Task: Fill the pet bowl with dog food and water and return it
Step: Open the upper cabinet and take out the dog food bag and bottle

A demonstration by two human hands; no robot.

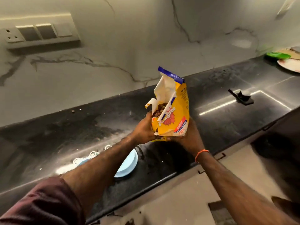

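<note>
- Step in hand: the dog-food stage. The person holds a yellow dog food bag above the dark countertop, torn top open, brown kibble visible inside the mouth.
- Left hand: fingers curled round the bag's lower left side, grasping it near the tear.
- Right hand: cupped under and round the bag's lower right corner, supporting its base; an orange band sits on that wrist.
- Pet bowl: pale blue, resting on the countertop below and nearer the person than the bag, close to the counter's front edge.
- Judgement on progress: no pour is under way; the bag stands roughly upright and sits clear of the bowl.
- Next move, as judged: bring the bag mouth over the bowl and tip it gently; the ragged tear could release kibble in a rush or to one side.
- Obscured: the left forearm covers most of the bowl, so its contents and compartments cannot be determined. Small ring-shaped objects beside it are unidentifiable.
- Cut off: a plate and green item at the far right edge. No water source is discernible.
</note>
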